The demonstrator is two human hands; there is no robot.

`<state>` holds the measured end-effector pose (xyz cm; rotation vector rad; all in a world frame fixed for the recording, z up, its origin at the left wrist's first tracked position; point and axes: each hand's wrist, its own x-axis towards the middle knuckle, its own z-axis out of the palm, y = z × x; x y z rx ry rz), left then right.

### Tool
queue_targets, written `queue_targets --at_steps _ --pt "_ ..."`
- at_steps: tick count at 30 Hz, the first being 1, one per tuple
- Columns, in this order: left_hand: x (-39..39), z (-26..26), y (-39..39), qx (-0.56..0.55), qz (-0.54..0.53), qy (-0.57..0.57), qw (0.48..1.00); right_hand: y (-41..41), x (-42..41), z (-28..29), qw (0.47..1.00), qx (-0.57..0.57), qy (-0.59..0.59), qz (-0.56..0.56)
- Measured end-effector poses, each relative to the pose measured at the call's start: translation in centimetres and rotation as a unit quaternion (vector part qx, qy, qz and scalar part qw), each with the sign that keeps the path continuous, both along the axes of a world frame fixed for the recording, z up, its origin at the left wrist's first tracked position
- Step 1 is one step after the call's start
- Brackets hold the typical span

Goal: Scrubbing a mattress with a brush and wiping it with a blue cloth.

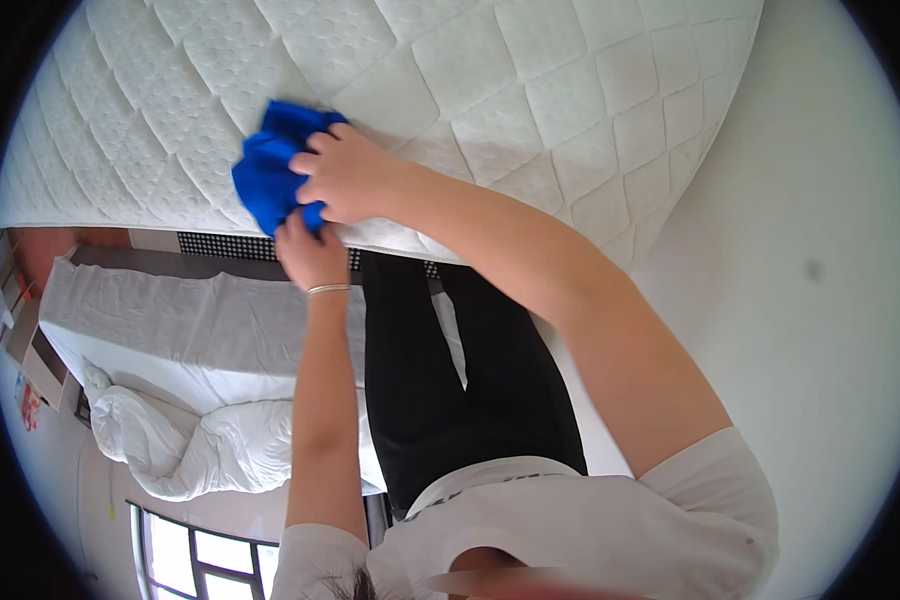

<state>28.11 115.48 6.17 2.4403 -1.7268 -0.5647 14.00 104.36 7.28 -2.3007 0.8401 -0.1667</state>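
A crumpled blue cloth [270,169] lies on the white quilted mattress [480,67], close to its near edge. My right hand [349,176] reaches across from the right and grips the cloth's right side with bent fingers. Just below it, my left hand [313,253], with a thin bracelet at the wrist, holds the cloth's lower corner at the mattress edge. The two hands are almost touching. Part of the cloth is hidden under my right fingers.
My legs in black trousers [412,375] stand against the mattress edge. Behind me on the left is another bed with a grey-and-white cover [195,315] and a bunched white duvet [232,442]. A pale wall [787,337] rises on the right; a window [210,555] appears at lower left.
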Motion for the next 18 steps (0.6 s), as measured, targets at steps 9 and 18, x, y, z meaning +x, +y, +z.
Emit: queue_targets --at_steps 9,18 --pt "-25.8 -0.4 15.0 0.187 -0.231 0.244 0.923 18.5 -27.4 3.0 0.968 0.136 0.169 -0.123" --pt "-35.9 6.3 10.4 0.393 -0.342 0.375 0.767 27.7 -40.5 9.9 0.802 0.255 0.316 -0.437"
